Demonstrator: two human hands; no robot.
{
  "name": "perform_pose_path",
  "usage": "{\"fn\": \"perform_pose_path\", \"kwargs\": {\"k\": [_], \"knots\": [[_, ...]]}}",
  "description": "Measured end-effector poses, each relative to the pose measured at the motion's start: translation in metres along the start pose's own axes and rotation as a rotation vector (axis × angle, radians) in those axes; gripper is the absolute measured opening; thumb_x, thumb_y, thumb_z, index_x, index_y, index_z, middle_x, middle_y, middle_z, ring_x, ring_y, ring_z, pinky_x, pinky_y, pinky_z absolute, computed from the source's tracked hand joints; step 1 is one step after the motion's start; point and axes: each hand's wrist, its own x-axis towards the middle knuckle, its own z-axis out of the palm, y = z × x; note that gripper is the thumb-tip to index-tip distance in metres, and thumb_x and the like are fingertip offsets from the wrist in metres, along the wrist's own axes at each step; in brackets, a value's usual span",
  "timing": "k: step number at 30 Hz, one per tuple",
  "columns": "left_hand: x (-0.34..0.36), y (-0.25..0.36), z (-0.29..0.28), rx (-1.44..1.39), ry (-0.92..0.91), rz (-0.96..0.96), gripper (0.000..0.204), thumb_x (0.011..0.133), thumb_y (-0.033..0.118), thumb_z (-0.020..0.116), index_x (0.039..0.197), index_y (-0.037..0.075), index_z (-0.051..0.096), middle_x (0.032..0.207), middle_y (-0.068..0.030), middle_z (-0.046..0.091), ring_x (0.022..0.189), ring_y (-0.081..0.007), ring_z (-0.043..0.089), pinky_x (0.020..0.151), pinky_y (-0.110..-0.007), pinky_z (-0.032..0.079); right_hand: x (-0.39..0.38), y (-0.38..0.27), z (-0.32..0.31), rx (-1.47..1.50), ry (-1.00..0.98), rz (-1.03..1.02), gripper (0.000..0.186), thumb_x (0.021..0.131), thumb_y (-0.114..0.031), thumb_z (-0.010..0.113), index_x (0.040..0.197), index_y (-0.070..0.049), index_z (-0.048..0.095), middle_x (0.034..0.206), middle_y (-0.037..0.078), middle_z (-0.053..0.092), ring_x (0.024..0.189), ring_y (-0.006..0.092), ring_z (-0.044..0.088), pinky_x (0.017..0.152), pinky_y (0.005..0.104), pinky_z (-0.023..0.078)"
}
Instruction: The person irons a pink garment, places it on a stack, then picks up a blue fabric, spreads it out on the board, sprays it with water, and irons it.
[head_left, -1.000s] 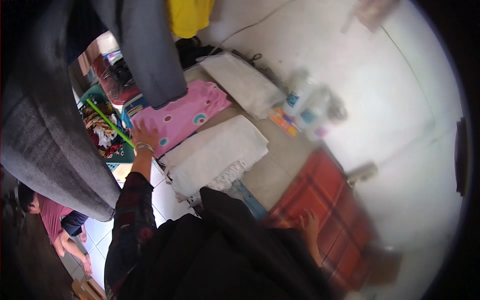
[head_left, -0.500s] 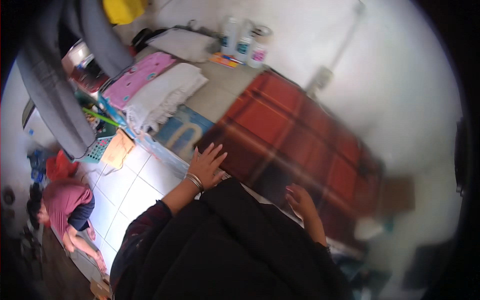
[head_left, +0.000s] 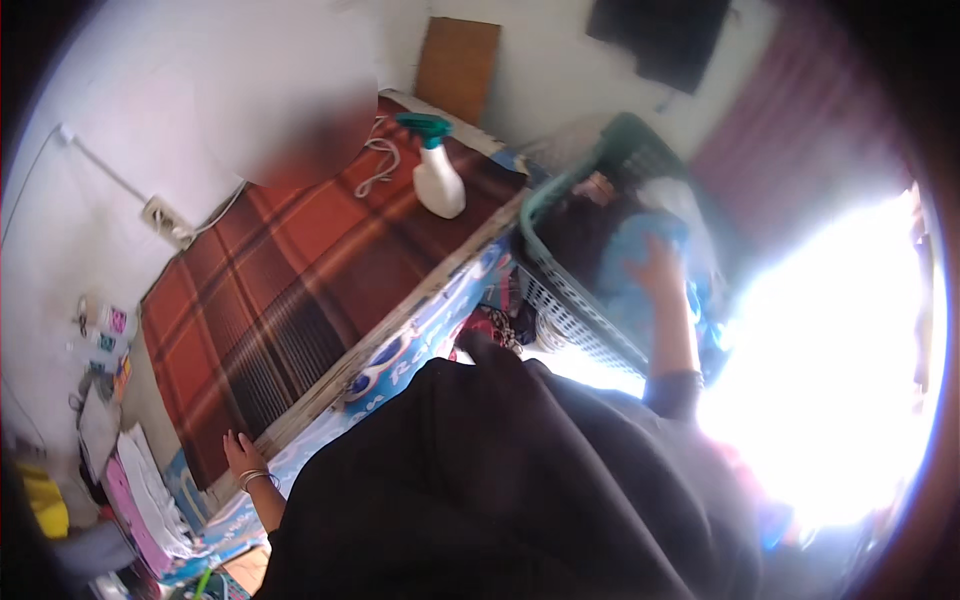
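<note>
My left hand (head_left: pixel 245 457) rests at the near left of a red-brown plaid cloth (head_left: pixel 270 280) on a raised platform, by its worn edge (head_left: pixel 330 390), fingers apart and holding nothing. My right hand (head_left: pixel 660 265) reaches into a green plastic basket (head_left: pixel 540 215) onto a blurred blue item (head_left: pixel 630 290) among dark and pale things; motion blur hides whether it grips it. A white spray bottle with a green trigger head (head_left: pixel 437 180) stands on the plaid cloth beside a coiled pale cord (head_left: pixel 378 165).
A wall socket (head_left: pixel 165 220) with cables is at left. Bottles (head_left: pixel 110 330) and folded white (head_left: pixel 150 490) and pink (head_left: pixel 130 510) cloths lie at lower left. A brown board (head_left: pixel 455 70) leans at the back; a purple curtain (head_left: pixel 750 130) hangs beside a glaring opening.
My view has turned right, bringing the basket and spray bottle into sight. My left hand is now at the plaid cloth's edge; my right hand has reached out into the basket.
</note>
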Motion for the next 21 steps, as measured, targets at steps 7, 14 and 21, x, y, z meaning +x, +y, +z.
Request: {"fn": "perform_pose_path", "kwargs": {"k": [7, 14, 21], "knots": [[0.032, 0.107, -0.013, -0.226, 0.0, 0.358, 0.04, 0.094, 0.025, 0.05, 0.124, 0.0, 0.055, 0.125, -0.0192, 0.057, 0.119, -0.0334, 0.053, 0.103, -0.04, 0.038, -0.015, 0.144, 0.105, 0.463, -0.64, 0.028, 0.089, 0.063, -0.043, 0.08, 0.14, -0.02, 0.042, 0.138, 0.026, 0.041, 0.123, 0.044, 0.045, 0.102, 0.0462, 0.041], [0.019, 0.167, -0.054, -0.275, -0.015, 0.464, 0.037, 0.094, 0.021, 0.05, 0.124, 0.0, 0.056, 0.124, -0.0176, 0.059, 0.115, -0.0288, 0.057, 0.099, -0.037, 0.042, 0.018, 0.102, 0.051, 0.559, -0.173, 0.508, 0.061, 0.071, -0.033, 0.075, 0.124, -0.012, 0.053, 0.113, 0.019, 0.054, 0.092, 0.0335, 0.055, 0.077, 0.0379, 0.046], [-0.027, 0.266, -0.109, -0.676, -0.207, 0.596, 0.034, 0.095, 0.011, 0.053, 0.127, -0.001, 0.052, 0.125, -0.0135, 0.059, 0.113, -0.0219, 0.058, 0.101, -0.035, 0.041, -0.001, -0.106, -0.164, 1.721, -0.006, 0.315, 0.034, 0.082, -0.024, 0.067, 0.111, -0.008, 0.058, 0.082, 0.01, 0.065, 0.054, 0.0218, 0.063, 0.046, 0.0292, 0.051]]}}
